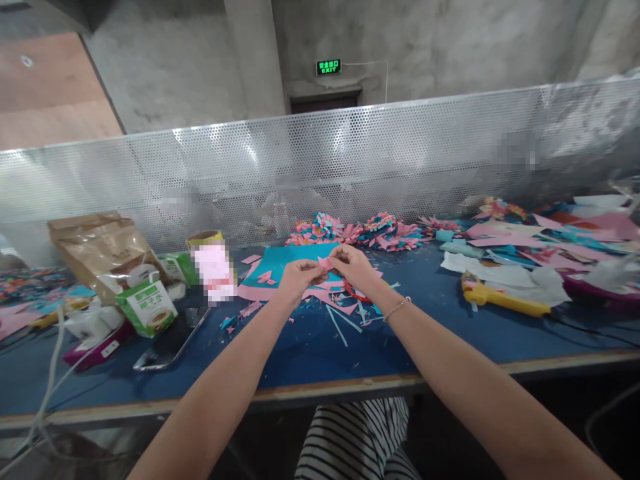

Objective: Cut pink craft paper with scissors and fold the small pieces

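Note:
A small pink paper piece (326, 263) is pinched between my two hands above the blue table. My left hand (300, 277) holds its left side with closed fingers. On the other side, my right hand (353, 267) grips it between thumb and fingers. Beneath and behind them lie a blue sheet (287, 257) and a pink sheet (255, 291). Small folded pink pieces (266, 277) rest on the blue sheet. Something red with handle-like loops (356, 293) is partly hidden by my right hand. Thin paper scraps (345, 327) are scattered nearer the table edge.
Fringed paper bundles (387, 232) line the back by a perforated metal screen (310, 160). A yellow glue gun (505, 300) and paper strips lie right. On the left are a phone (173, 339), a green box (147, 307), a brown bag (107, 250) and cables.

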Available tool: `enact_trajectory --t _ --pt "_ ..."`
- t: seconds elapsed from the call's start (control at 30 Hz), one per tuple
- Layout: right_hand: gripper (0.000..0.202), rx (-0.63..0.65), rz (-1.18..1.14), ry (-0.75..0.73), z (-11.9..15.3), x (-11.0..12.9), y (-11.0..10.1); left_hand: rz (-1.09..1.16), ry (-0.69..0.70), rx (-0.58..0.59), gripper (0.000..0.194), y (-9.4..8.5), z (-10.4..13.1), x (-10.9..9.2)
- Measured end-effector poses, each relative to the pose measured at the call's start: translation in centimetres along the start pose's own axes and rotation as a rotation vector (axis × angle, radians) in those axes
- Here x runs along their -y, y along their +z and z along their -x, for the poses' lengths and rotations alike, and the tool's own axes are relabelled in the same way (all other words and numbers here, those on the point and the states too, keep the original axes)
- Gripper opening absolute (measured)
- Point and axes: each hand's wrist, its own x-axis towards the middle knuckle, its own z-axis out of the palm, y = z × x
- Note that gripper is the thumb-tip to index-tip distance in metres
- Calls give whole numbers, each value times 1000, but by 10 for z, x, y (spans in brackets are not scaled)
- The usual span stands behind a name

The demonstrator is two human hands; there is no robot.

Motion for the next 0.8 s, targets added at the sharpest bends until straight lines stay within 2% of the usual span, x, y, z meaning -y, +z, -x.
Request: enact_trajectory --t 0.13,0.27,0.4,0.53,0.8 --pt "21 6 -119 80 -2 -2 -1 30 -9 -7 18 0 -1 1" --pt "26 46 -91 81 -3 0 -2 43 -22 -27 18 0 -2 2" --pt "27 81 -70 85 -2 3 -1 -15 14 6 17 -1 -3 3" --pt "25 66 -72 96 -2 4 -1 -66 45 22 16 -2 -2 2" --pt "25 5 60 58 -1 6 -1 -50 12 44 15 -3 -4 4"
